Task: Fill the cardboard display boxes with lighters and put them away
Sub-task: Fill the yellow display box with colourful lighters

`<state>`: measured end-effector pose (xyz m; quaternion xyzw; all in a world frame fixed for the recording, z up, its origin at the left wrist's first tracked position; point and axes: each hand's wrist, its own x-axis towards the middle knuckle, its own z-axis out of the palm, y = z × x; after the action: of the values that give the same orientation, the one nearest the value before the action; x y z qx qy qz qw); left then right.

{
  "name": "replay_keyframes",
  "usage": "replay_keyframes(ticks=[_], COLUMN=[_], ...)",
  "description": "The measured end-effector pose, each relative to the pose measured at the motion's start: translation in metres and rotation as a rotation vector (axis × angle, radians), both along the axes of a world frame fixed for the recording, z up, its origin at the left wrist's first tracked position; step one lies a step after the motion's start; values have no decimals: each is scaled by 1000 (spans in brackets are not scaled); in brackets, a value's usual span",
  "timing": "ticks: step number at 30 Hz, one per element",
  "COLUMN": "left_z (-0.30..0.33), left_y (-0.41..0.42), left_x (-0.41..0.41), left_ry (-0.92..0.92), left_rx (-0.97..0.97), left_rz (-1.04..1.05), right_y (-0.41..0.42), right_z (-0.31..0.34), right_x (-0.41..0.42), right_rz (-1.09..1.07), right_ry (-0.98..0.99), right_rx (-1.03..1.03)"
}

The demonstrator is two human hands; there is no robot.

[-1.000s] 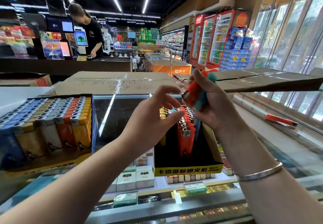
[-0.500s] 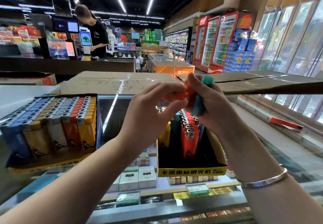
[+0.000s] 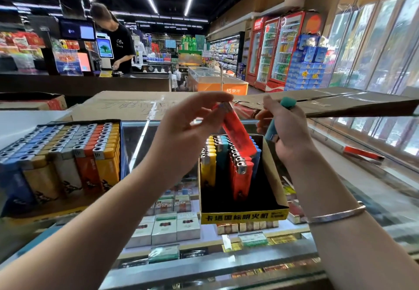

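Observation:
My left hand (image 3: 181,135) pinches the metal top of a red lighter (image 3: 238,133), which hangs tilted over the partly filled cardboard display box (image 3: 278,190) with a yellow front strip. That box holds rows of yellow, teal, red and blue lighters on the glass counter. My right hand (image 3: 288,138) grips a teal lighter (image 3: 280,119) upside down, just right of the red one. A full display box (image 3: 56,160) of blue, orange, grey, red and yellow lighters stands at the left.
Large flat cardboard cartons (image 3: 127,106) lie behind the boxes. A loose red lighter (image 3: 362,155) lies on the glass counter (image 3: 374,190) at the right. Cigarette packs (image 3: 165,228) show under the glass. A person (image 3: 118,40) stands at the checkout counter far back.
My left hand took the red lighter out of my right hand and carried it down and left toward the box. My right hand keeps only the teal lighter.

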<state>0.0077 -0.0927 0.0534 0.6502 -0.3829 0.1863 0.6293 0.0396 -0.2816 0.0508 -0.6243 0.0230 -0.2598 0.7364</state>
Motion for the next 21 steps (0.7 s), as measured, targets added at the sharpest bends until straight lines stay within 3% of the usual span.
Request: replay_keyframes(ticks=[6, 9, 16, 21], left_z=[-10, -11, 0, 13], left_y=[-9, -8, 4, 22], left_x=[-7, -7, 0, 14], left_ry=[-252, -260, 139, 429], left_rx=[403, 498, 519, 306], left_rz=[78, 86, -147, -319], right_y=[0, 0, 3, 4], right_z=[-7, -8, -8, -7], right_x=[10, 12, 10, 9], right_rz=[-79, -71, -62, -64], right_ry=[68, 74, 49, 55], right_rx=[-38, -84, -145, -166])
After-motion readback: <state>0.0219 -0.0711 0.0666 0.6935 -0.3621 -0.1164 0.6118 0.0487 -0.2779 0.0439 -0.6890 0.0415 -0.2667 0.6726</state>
